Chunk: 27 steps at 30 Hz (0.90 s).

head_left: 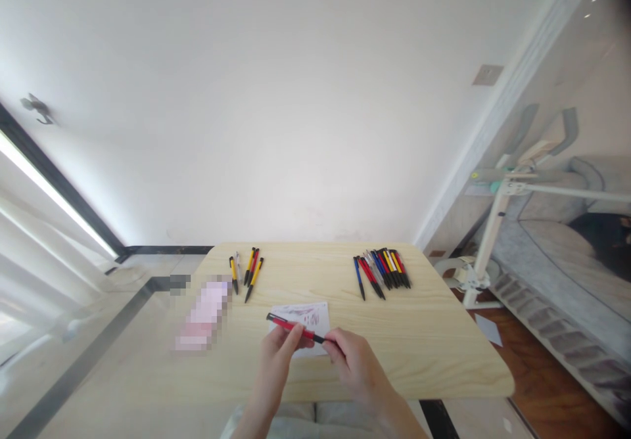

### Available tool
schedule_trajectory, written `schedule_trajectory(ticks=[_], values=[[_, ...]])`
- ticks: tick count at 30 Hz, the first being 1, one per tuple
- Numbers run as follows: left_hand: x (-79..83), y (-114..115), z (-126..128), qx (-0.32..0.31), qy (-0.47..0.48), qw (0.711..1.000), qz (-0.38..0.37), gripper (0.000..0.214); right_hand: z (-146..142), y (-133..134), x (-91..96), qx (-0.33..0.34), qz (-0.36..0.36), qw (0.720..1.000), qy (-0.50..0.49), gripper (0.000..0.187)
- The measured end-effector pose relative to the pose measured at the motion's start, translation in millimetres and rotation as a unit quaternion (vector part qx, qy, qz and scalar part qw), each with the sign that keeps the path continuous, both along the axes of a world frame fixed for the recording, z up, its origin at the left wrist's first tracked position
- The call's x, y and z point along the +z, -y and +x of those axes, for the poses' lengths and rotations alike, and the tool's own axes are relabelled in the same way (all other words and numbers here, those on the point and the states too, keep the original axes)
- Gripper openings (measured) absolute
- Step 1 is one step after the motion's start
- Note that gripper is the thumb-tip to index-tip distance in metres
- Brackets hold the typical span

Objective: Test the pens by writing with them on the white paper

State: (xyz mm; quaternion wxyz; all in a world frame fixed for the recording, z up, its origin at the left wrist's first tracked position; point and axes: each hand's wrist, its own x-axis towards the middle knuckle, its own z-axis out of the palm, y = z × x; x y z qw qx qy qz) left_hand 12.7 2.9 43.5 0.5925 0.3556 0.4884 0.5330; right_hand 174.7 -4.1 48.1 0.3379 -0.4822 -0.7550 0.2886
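From afar, I'd keep both grips in line so the red-and-black pen (284, 322), held over the printed sheet (320, 315), doesn't slip: left hand (280, 352) clamped round its barrel, right hand (355, 359) pinching its tapered end; long axis crosswise, clip left, tip rightward and nearer

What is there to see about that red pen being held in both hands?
The slim red-and-black pen looks plastic: glossy red barrel, black clip end, black front section. It slants, clip end to the left and farther from the person. The left hand grips its barrel; the right hand pinches the front, hiding the tip. It's held over white printed paper.
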Motion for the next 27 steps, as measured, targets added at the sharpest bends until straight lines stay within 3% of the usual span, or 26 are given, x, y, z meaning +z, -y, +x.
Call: schedule_trajectory(ticks=[3,7,10,14,16,22,27], values=[[1.1,0,-1,-0.022,0.012,1.0,0.015,0.026,-1,1,-2.7,-0.011,-0.035,0.999,-0.011,0.034],[-4.3,0,-1,-0.008,0.017,1.0,0.006,0.025,-1,-1,-0.4,-0.027,-0.03,0.999,-0.006,0.019],[-4.3,1,-1,-0.009,0.024,0.999,0.021,0.022,-1,0,3.2,-0.01,-0.023,1.0,0.012,0.019],[1.0,3,-4,-0.041,0.011,0.997,0.063,0.019,-2,2,4.7,0.003,-0.11,0.993,-0.034,0.037],[0.4,2,-5,-0.04,-0.002,0.998,0.056,0.021,-3,1,4.7,-0.002,-0.132,0.99,-0.045,0.034],[-9.6,-3,-4,0.0,-0.051,0.998,0.033,0.026,-4,-6,4.6,0.021,-0.011,0.997,0.074,0.021],[5.2,-1,-8,-0.05,-0.079,0.992,0.082,0.021,-9,0,-4.3,0.023,-0.076,0.997,0.001,0.031]])
